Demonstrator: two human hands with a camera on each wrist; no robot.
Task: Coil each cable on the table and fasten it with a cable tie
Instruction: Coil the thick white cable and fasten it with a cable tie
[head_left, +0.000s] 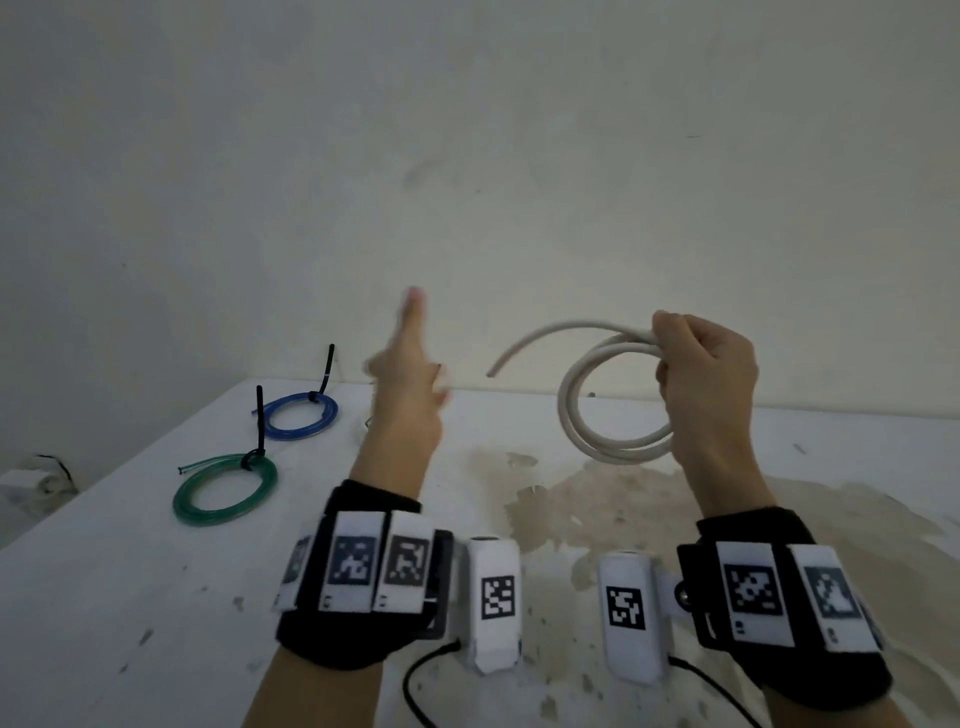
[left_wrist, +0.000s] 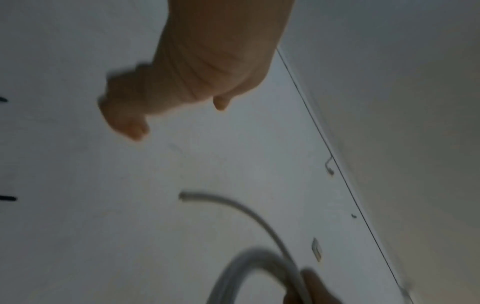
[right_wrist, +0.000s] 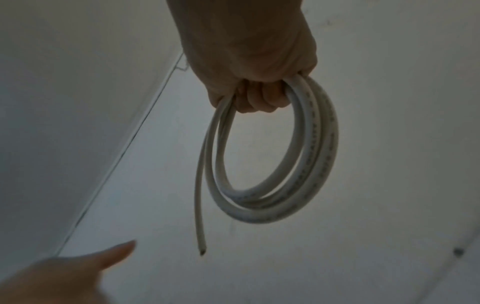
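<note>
Table (head_left: 156, 597): white, scuffed, brown-stained at centre; pale wall behind. Right hand (head_left: 706, 374): raised above the far right, fingers curled round the white cable (head_left: 613, 447), coiled in several loops, one loose end (head_left: 493, 370) jutting left. Left hand (head_left: 410, 384): blurred, raised, one finger extended, holding nothing. Green coil (head_left: 226, 491) and blue coil (head_left: 304, 415): far left, tied. Risk: untied loops likely spring apart if the grip slackens; no spare tie visible.

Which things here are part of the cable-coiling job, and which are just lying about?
Job: white cable coiled in right hand; left hand, empty; tied blue coil; tied green coil.
Lying about: white box off the table's left edge.
</note>
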